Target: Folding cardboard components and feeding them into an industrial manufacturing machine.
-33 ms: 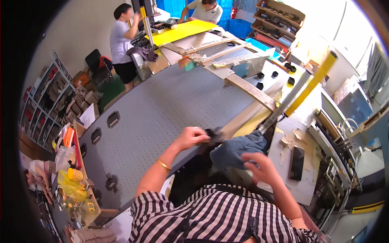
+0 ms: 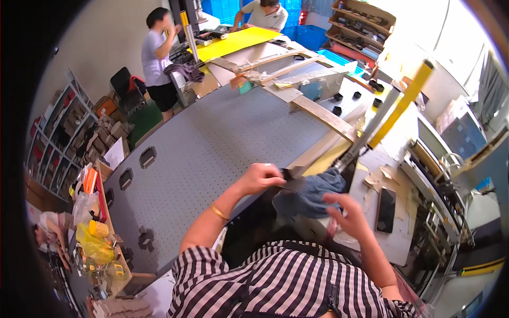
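Note:
My left hand (image 2: 261,179) is closed, its fingertips pinching a small dark flat piece (image 2: 292,183) beside a blue-grey cloth (image 2: 313,199). Motion blurs the piece, so its kind does not show. Under my left forearm lies a large grey perforated tabletop (image 2: 212,143). To the right of the cloth, my right hand (image 2: 350,216) is raised with curved fingers apart and nothing seen in them. A black phone (image 2: 386,211) rests on the worktop just right of that hand.
Black frame-shaped pieces (image 2: 148,156) lie on the tabletop's left side. A yellow post (image 2: 405,100) slants up at right, near small black blocks (image 2: 337,111). A yellow sheet (image 2: 238,42) covers the far end, where two people stand. A cluttered shelf (image 2: 101,212) borders the left.
My left hand and its dark piece have moved slightly right. My right hand has shifted a little right and its fingers have turned. The whole view has tilted slightly.

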Tool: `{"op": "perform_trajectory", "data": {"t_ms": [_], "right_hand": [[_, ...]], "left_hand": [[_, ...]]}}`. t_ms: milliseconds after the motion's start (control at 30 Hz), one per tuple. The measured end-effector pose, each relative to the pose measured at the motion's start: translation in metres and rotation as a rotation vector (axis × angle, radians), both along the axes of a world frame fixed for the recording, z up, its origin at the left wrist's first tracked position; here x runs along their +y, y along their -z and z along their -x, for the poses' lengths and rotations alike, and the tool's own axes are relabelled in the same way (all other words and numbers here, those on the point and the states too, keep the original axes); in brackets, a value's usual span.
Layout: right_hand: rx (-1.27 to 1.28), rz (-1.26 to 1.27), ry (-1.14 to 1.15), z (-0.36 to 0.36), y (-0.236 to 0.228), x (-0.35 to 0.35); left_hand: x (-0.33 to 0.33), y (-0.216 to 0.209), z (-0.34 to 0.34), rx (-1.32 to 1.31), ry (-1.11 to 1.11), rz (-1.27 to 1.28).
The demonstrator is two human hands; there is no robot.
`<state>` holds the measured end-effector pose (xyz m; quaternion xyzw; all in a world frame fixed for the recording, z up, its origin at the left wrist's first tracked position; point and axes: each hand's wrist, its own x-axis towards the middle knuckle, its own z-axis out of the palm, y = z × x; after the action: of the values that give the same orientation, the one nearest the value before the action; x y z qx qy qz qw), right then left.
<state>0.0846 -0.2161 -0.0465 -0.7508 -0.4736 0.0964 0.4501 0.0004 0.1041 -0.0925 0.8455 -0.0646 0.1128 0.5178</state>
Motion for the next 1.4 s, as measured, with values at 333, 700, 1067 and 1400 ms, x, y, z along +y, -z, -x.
{"op": "perform_trajectory", "data": {"t_ms": [333,700,1067,1400], "right_hand": [[-0.192,-0.014,0.322,0.015,-0.023,-0.206],[0.17,-0.243,0.502,-0.011,-0.019,-0.328],[-0.486,-0.061,0.773,-0.127,-0.044,-0.402],[-0.003,-0.249,0.747,-0.333,-0.083,-0.499]], "left_hand": [[-0.267,-0.115,-0.085,-0.274,0.733,-0.201],[-0.4,-0.136,-0.164,-0.064,1.091,-0.253],[-0.48,-0.092,-0.28,-0.403,0.755,-0.185],[-0.573,-0.143,-0.468,-0.219,0.643,0.085]]}}
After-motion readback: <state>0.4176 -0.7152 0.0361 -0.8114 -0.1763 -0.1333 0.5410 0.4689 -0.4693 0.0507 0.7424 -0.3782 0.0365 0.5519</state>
